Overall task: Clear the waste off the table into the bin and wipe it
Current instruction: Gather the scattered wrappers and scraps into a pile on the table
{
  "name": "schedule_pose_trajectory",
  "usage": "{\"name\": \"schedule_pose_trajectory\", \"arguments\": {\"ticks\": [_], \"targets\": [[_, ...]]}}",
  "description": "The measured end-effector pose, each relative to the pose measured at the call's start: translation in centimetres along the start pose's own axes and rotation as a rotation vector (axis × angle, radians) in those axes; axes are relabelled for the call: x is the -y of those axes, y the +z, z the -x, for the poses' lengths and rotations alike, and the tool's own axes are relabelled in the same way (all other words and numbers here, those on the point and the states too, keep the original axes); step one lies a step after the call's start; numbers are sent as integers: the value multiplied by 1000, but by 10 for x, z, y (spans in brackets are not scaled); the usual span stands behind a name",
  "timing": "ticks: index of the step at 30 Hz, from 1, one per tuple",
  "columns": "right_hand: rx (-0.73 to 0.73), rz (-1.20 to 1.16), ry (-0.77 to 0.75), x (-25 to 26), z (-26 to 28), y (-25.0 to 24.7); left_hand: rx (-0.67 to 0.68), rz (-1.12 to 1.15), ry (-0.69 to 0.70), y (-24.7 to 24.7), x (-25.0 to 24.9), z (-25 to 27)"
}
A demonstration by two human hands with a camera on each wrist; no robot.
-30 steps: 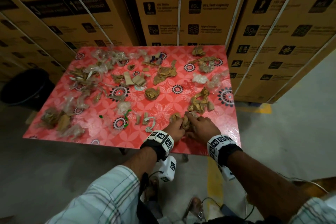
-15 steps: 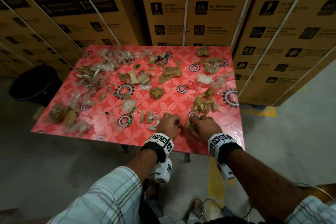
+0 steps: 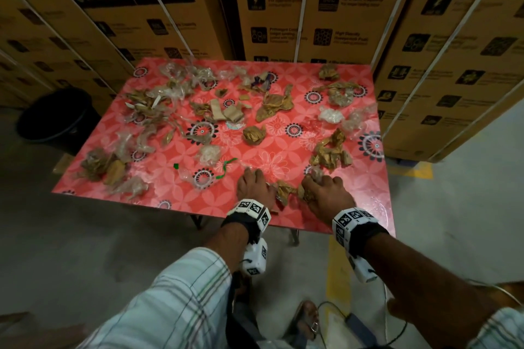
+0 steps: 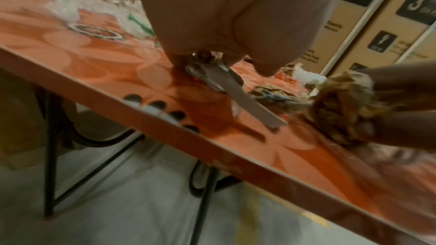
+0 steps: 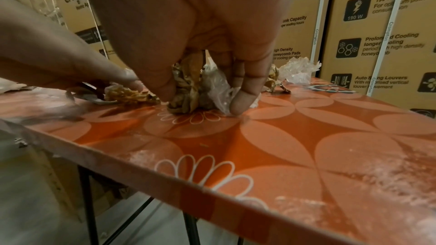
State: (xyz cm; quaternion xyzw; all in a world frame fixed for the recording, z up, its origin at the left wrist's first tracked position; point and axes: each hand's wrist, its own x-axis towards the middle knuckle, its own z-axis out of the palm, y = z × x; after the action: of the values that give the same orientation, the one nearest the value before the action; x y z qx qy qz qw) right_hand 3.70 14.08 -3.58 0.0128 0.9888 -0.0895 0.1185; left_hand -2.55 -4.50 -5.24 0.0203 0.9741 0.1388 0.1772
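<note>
The red floral table point(image 3: 181, 187) is strewn with crumpled brown paper and clear plastic waste point(image 3: 272, 105). Both hands work at its near edge. My left hand point(image 3: 253, 183) is curled round small scraps, and a brown strip point(image 4: 245, 100) sticks out under the palm in the left wrist view. My right hand point(image 3: 321, 190) grips a wad of brown paper and clear plastic point(image 5: 186, 88) against the tabletop. More brown scraps point(image 3: 285, 190) lie between the two hands. A black bin point(image 3: 54, 119) stands on the floor off the table's left end.
Tall strapped cardboard boxes point(image 3: 312, 8) wall in the table's far side and right end. Green plastic strips point(image 3: 226, 167) lie just left of my left hand. A brown paper heap point(image 3: 329, 150) sits beyond my right hand. Cables point(image 3: 354, 320) trail on the floor by my feet.
The hands have drawn apart from the one pile. The left hand has slid left and further onto the table over some small strips. The right hand still grips its wad.
</note>
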Motion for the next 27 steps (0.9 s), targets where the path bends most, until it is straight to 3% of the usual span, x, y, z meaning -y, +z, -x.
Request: {"name": "schedule_pose_trajectory", "arguments": {"ticks": [7,11,14,17,21,24,27], "targets": [[-27,-23,-17,1,2,2,163,161,68,10,-42,18],[-25,-45,-36,-1,6,4,158,186,201,21,-32,22],[-10,-24,-97,-1,9,6,129,340,244,25,-34,28],[24,33,-204,0,10,11,203,570,214,20,-52,31],[100,70,-145,1,8,13,290,931,72,18,-67,28],[62,37,-130,4,10,13,209,1178,-32,8,-74,29],[-8,13,-113,6,11,18,365,1389,-57,4,-78,26]]}}
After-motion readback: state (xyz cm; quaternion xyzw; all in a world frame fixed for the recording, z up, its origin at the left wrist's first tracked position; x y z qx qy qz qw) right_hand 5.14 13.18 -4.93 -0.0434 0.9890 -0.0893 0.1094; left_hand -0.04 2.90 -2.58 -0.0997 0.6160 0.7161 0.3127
